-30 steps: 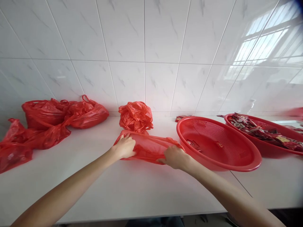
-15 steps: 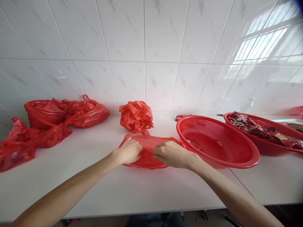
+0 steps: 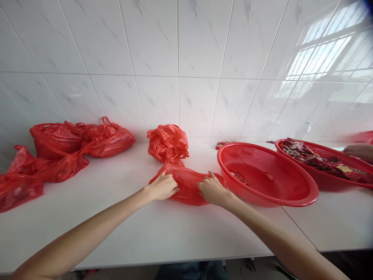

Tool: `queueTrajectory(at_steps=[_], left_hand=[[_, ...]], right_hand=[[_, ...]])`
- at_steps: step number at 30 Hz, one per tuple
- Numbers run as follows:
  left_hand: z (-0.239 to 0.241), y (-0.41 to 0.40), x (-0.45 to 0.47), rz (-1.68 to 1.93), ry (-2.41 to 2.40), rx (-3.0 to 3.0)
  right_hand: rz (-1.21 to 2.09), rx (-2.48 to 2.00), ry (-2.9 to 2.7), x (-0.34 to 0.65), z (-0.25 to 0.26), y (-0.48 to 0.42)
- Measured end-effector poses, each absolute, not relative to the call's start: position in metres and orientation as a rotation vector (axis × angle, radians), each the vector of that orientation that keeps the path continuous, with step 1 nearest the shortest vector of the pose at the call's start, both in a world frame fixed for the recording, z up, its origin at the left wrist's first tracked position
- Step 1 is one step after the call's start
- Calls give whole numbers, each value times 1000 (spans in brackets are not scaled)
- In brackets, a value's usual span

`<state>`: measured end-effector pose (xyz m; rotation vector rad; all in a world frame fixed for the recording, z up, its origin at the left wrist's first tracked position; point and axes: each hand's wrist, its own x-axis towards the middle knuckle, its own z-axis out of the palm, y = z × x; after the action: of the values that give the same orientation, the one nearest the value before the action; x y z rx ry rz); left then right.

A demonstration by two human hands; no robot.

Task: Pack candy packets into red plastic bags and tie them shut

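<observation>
A thin red plastic bag (image 3: 188, 186) lies spread on the white table between my hands. At its left side my left hand (image 3: 163, 186) is closed on the plastic, fingers curled. My right hand (image 3: 212, 189) grips the right side of the same bag, close to a red perforated basket (image 3: 268, 194). A few small red packets (image 3: 239, 177) lie in the bottom of that basket. Just behind the bag sits a crumpled bundle of red plastic bags (image 3: 168, 144). What the bag contains, if anything, cannot be made out.
Several filled red bags (image 3: 107, 140) are grouped at the left against the tiled wall (image 3: 198, 105). A second red basket (image 3: 320, 181), heaped with small packets, stands at the right. Another person's hand (image 3: 359, 152) is at its far rim. The white table (image 3: 122, 241) runs along the wall.
My hands have moved slightly apart, and the bag between them has bulged and changed shape. Another person's hand has come into view at the right basket.
</observation>
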<state>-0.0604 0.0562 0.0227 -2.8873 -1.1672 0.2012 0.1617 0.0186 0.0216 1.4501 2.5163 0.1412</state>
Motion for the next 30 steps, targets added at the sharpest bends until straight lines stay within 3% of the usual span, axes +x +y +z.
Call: queueTrajectory(at_steps=[6, 13, 20, 30], left_hand=[[27, 57, -71, 315, -1318, -2827], [49, 40, -66, 757, -1389, -2755], [59, 28, -64, 287, -1110, -2823], [31, 40, -73, 174, -1111, -3072]], right_hand=[[9, 1610, 2321, 166, 27, 17], [-125, 1544, 2248, 159, 35, 20], [88, 1449, 2519, 156, 34, 17], [-6, 1468, 2538, 159, 31, 12]])
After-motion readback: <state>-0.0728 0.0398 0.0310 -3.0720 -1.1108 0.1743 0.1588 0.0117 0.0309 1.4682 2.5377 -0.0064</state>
